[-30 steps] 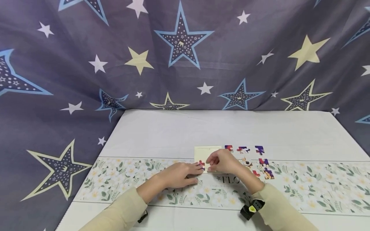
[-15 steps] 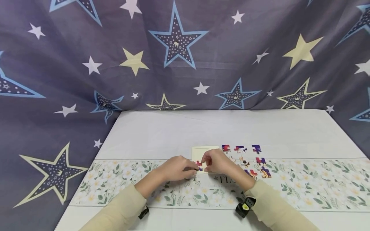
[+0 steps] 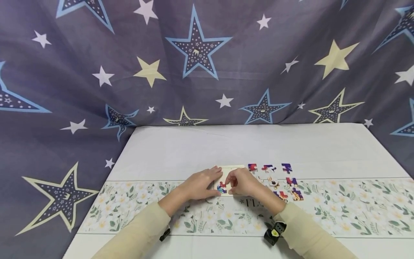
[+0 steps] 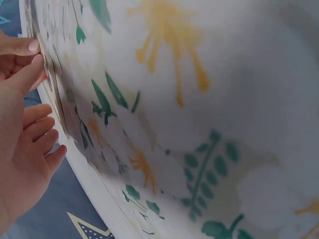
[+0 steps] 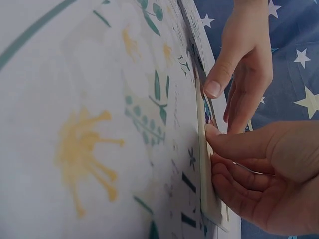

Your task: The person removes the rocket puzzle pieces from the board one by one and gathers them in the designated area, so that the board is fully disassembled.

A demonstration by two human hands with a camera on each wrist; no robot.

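A small puzzle piece point(image 3: 221, 187), red, purple and blue, lies in the near left corner of a cream puzzle board point(image 3: 240, 167). My right hand point(image 3: 244, 182) pinches at the piece's right side with thumb and index finger. In the right wrist view, that thumb comes down at the board's near edge, beside the coloured piece point(image 5: 207, 110), and the other fingers are curled. My left hand point(image 3: 201, 185) rests along the board's left side, fingers extended forward and thumb by the near corner. Part of the board is hidden under both hands.
Several loose puzzle pieces point(image 3: 286, 168) lie to the right of the board, one bearing a dog-like face point(image 3: 272, 182). Beneath them a floral runner point(image 3: 343, 212) crosses the white table point(image 3: 181, 147). A star-patterned curtain point(image 3: 207, 90) hangs behind the table.
My left fingers have come off the piece and moved forward to the board's left side, uncovering more of it. My right fingertips have shifted slightly left, close against the piece.
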